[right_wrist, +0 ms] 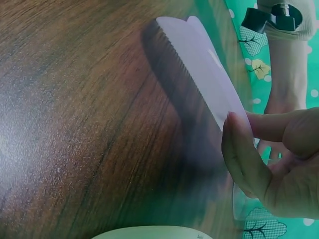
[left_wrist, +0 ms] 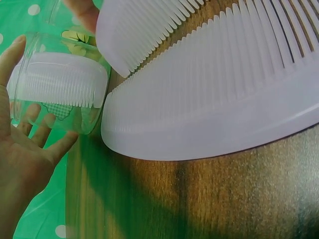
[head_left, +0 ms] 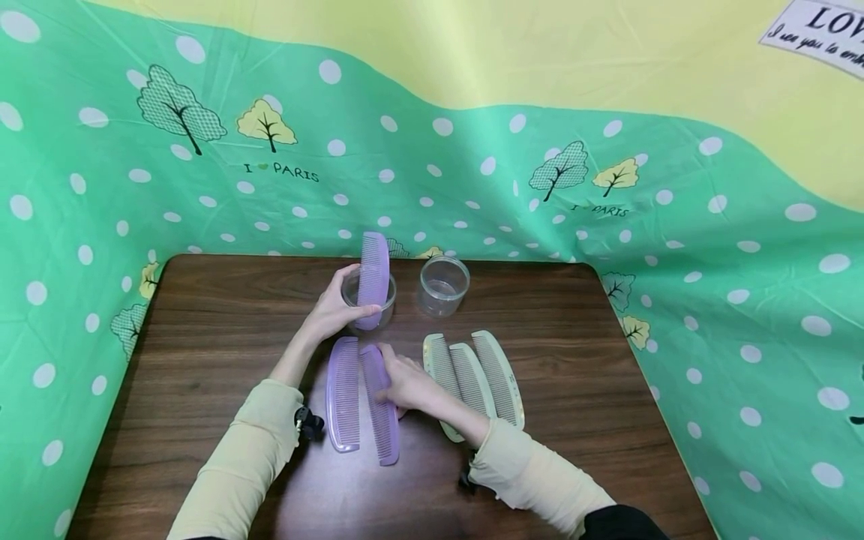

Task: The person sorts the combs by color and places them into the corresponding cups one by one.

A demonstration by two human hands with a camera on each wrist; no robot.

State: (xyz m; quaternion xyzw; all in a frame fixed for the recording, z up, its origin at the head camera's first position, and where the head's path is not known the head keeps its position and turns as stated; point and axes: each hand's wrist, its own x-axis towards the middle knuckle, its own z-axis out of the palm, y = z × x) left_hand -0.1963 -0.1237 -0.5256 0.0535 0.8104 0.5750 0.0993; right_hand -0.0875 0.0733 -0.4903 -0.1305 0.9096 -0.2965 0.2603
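My left hand [head_left: 329, 311] curls round a clear jar [head_left: 388, 313] at the back of the table. A purple comb [head_left: 375, 270] stands upright in that jar, its upper part above the rim. In the left wrist view, the lower end of this comb [left_wrist: 65, 82] shows through the jar wall. My right hand [head_left: 413, 384] pinches a second purple comb [head_left: 382, 412] by its spine, in front of the jar; in the right wrist view this comb [right_wrist: 199, 69] is tilted over the table. Just left of it lies a third purple comb [head_left: 345, 397].
Another clear jar [head_left: 442, 289] stands right of the held one. Three pale green combs [head_left: 501, 379] lie side by side right of my right hand, partly behind the forearm. A patterned green and yellow cloth [head_left: 432, 180] borders the wooden table [head_left: 574, 360].
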